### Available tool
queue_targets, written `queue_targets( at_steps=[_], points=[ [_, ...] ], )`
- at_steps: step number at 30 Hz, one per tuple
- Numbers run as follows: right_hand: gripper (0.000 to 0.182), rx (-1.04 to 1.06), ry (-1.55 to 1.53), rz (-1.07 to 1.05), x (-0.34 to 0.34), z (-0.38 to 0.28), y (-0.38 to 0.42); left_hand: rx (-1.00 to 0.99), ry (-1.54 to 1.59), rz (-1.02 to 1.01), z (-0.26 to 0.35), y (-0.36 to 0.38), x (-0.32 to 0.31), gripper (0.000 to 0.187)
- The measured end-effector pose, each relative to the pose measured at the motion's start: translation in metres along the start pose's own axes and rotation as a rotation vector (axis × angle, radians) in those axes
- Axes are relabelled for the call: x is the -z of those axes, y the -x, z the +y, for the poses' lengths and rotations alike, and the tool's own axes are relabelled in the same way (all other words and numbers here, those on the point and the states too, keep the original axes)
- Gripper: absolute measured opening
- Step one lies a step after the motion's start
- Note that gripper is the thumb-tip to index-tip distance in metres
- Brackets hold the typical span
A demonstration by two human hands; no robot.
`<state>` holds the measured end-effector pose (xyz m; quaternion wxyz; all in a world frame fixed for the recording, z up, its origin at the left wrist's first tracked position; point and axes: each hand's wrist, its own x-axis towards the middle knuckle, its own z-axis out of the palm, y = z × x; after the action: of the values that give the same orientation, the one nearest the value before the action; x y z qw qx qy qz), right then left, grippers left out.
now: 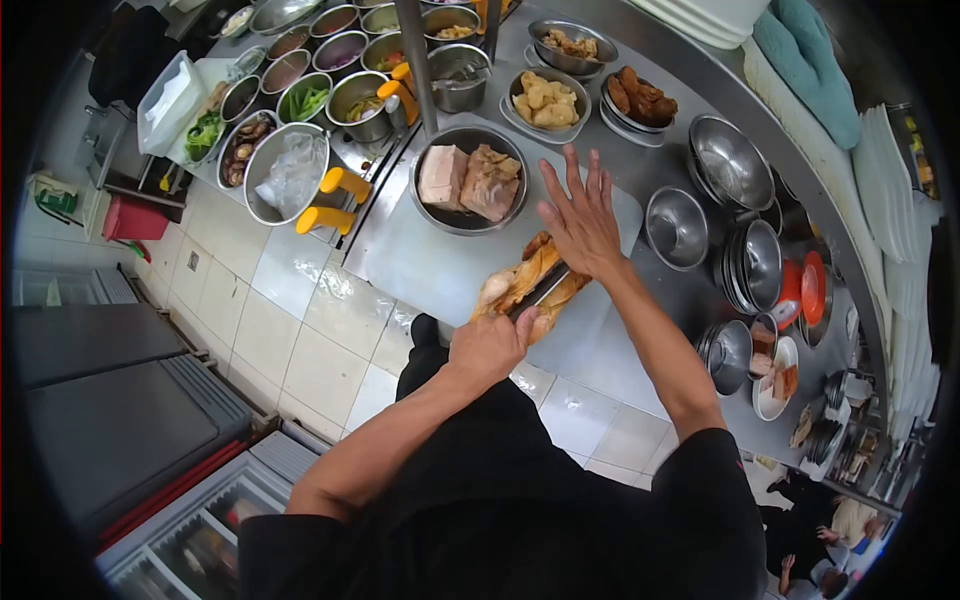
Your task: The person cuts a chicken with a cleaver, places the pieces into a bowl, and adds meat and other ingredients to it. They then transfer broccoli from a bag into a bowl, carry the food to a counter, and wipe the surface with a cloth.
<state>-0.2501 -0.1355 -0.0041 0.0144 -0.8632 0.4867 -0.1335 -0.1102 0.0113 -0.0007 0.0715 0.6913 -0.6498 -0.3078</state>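
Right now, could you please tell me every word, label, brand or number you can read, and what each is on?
No text can be read anywhere in this view.
Knife blade and cutting board: no lettering that I can make out.
Green-and-white item at far left: too small and blurred to tell.

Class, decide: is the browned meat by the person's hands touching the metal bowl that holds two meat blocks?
Apart. The head view shows bare white board between the browned meat and the metal bowl.
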Motion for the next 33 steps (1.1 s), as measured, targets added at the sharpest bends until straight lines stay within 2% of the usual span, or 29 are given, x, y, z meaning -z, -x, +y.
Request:
queue_targets(
  at_steps=[2, 4, 5, 7, 8, 10, 12, 14, 16, 20, 22, 23, 24, 26, 27, 29, 30, 32, 33],
  points=[
    [0.054, -0.005, -0.014, 0.022, 0.001, 0.004, 0.001, 0.011, 0.017, -0.031, -0.007, -0.004, -0.002, 0.064],
    [0.055, 0.061, -0.134, 0.256, 0.038, -0.008, -0.019, 0.043, 0.013, -0.035, -0.009, -0.008, -0.001, 0.066],
    [0.055, 0.061, -0.137, 0.252, 0.057, -0.013, -0.023, 0.064, 0.033, -0.088, -0.008, -0.009, 0.004, 0.066],
    [0.055, 0.111, -0.079, 0.396, 0.081, -0.020, -0.028, 0.090, 0.044, -0.150, -0.006, -0.010, 0.007, 0.067],
    [0.055, 0.104, -0.084, 0.391, 0.050, -0.010, -0.024, 0.093, 0.032, -0.141, -0.006, -0.011, 0.006, 0.067],
    [0.054, -0.082, -0.105, -0.109, -0.036, 0.011, 0.004, 0.091, 0.013, -0.170, -0.006, -0.005, -0.001, 0.067],
    [0.053, -0.033, -0.116, -0.036, -0.034, 0.007, -0.007, 0.061, 0.019, -0.091, -0.010, -0.016, 0.002, 0.066],
    [0.052, -0.026, -0.115, 0.046, -0.027, 0.003, -0.004, 0.063, 0.018, -0.122, -0.006, -0.018, 0.010, 0.066],
    [0.051, -0.137, -0.287, 0.193, -0.016, -0.001, 0.001, 0.100, 0.000, -0.104, -0.002, -0.012, 0.008, 0.067],
    [0.052, 0.034, -0.477, 0.194, 0.032, -0.009, 0.026, 0.108, 0.032, -0.150, -0.001, -0.016, 0.017, 0.069],
    [0.060, 0.025, -0.251, 0.045, 0.024, -0.007, 0.035, 0.083, 0.044, -0.175, -0.002, -0.015, 0.014, 0.071],
    [0.063, -0.064, -0.409, 0.160, 0.015, -0.008, 0.037, 0.092, 0.045, -0.179, -0.005, -0.016, 0.013, 0.071],
    [0.063, -0.072, -0.408, 0.168, 0.016, -0.008, 0.042, 0.084, 0.037, -0.181, -0.007, -0.018, 0.013, 0.071],
    [0.055, -0.063, -0.665, 0.277, 0.018, -0.011, 0.066, 0.105, 0.068, -0.178, -0.010, -0.016, 0.010, 0.071],
    [0.055, -0.070, -0.667, 0.279, 0.019, -0.015, 0.083, 0.103, 0.062, -0.184, -0.011, -0.016, 0.011, 0.071],
    [0.040, -0.036, -0.551, -0.065, 0.018, -0.021, 0.110, 0.086, 0.059, -0.187, -0.008, -0.016, 0.012, 0.072],
    [0.040, -0.039, -0.554, -0.072, 0.013, -0.022, 0.111, 0.090, 0.061, -0.193, -0.006, -0.015, 0.010, 0.072],
    [0.032, -0.018, -0.194, -0.049, 0.001, -0.027, 0.111, 0.051, 0.051, -0.164, -0.002, -0.012, 0.008, 0.072],
    [0.032, -0.023, -0.197, -0.041, -0.007, -0.025, 0.113, 0.047, 0.042, -0.163, -0.003, -0.008, 0.008, 0.072]
  ],
)
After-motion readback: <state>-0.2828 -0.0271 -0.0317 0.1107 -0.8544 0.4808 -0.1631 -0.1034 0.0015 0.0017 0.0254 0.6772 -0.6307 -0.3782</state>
